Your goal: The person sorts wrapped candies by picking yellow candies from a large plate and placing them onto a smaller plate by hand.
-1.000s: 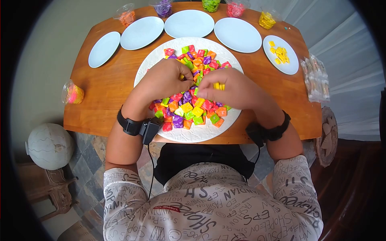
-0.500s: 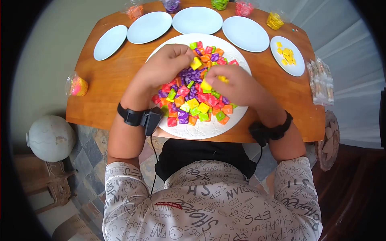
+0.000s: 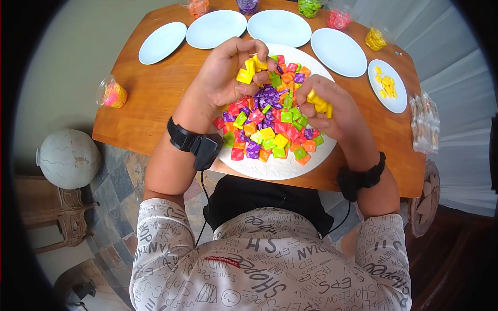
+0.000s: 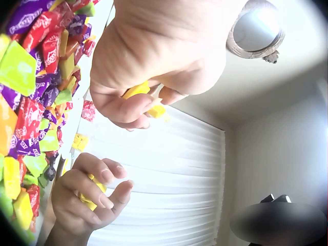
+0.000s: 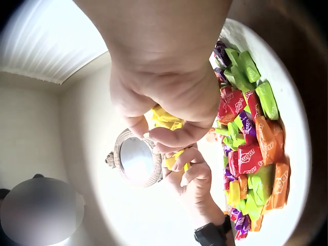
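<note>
Glossy yellow wrapped candies [image 3: 250, 68] in left hand [image 3: 226, 78]

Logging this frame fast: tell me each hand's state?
Left hand: holding small yellow wrapped candies.
Right hand: holding more yellow wrapped candies.

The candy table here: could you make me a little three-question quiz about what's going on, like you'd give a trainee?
1. True or false: both hands hold yellow candies.
2. Which small plate already has candies on it? A) the far-left one B) the far-right one C) the middle one
3. Fill in: the mixed candies lie on a big ____ plate.

Key:
1. True: the left hand and the right hand each grip yellow candies, lifted above the pile.
2. B: the far-right plate holds yellow pieces; the other small plates show none.
3. White: the big plate.
</note>
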Demonstrator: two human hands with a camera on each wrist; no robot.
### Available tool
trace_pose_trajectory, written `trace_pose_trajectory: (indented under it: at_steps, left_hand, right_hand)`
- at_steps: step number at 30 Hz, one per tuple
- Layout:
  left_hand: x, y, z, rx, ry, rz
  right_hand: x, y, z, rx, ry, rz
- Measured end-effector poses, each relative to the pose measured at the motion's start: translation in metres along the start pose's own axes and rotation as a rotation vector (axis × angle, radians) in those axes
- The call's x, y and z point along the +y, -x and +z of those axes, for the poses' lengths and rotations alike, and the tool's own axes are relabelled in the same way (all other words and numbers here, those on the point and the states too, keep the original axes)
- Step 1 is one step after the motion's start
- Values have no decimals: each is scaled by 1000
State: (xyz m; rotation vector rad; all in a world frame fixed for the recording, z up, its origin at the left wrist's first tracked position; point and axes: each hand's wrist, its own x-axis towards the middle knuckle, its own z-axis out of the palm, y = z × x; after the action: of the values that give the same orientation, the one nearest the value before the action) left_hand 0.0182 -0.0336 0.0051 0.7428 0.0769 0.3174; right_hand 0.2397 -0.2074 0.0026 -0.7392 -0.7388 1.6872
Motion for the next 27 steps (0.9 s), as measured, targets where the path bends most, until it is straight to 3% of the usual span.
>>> trace_pose_trajectory:
  at_steps: [2, 4, 6, 8, 10, 11, 13, 15, 16, 18, 19, 22, 24, 25, 26, 27]
  left_hand:
    - [-3, 0, 4, 64, -35, 14]
    - [-4, 2, 8, 128, -74, 30]
    - [-5, 4, 11, 87, -357, 34]
    - [-3, 7, 19, 96, -392, 11]
    - [1, 12, 25, 93, -759, -54]
    - [2, 14, 27, 92, -759, -54]
    - [2, 16, 31, -67, -1116, -102]
    - [6, 18, 42, -149, -1251, -146]
    - [5, 19, 48, -233, -1384, -191]
    - [-3, 21, 52, -227, -1456, -230]
    - [-8, 21, 53, -227, -1579, -194]
    - [-15, 21, 59, -228, -1744, -202]
    - [-19, 21, 58, -232, -1845, -155]
    - [-20, 21, 59, -235, -1845, -154]
    - [-20, 21, 59, -257, -1872, -122]
    - [-19, 21, 59, -277, -1899, -89]
  right_hand:
    - [-2, 5, 3, -64, 104, 29]
    - [-3, 8, 17, 8, 834, 28]
    - [-6, 11, 29, -68, 933, 1]
    - [-1, 15, 35, -229, 1295, -193]
    - [3, 20, 43, -234, 1353, -245]
    - [4, 22, 44, -245, 1451, -213]
    - [5, 22, 45, -253, 1548, -180]
    - [7, 18, 44, -190, 1694, -69]
    - [8, 17, 39, -187, 1694, -66]
    - [8, 14, 28, -208, 1591, -265]
    - [5, 12, 24, -204, 1591, -265]
    - [0, 5, 10, -111, 1370, -246]
    - [1, -1, -3, 66, 1079, -347]
    - [-10, 4, 0, 159, 768, -31]
    - [-12, 4, -7, 161, 770, -32]
    - [-12, 2, -17, 107, 377, -61]
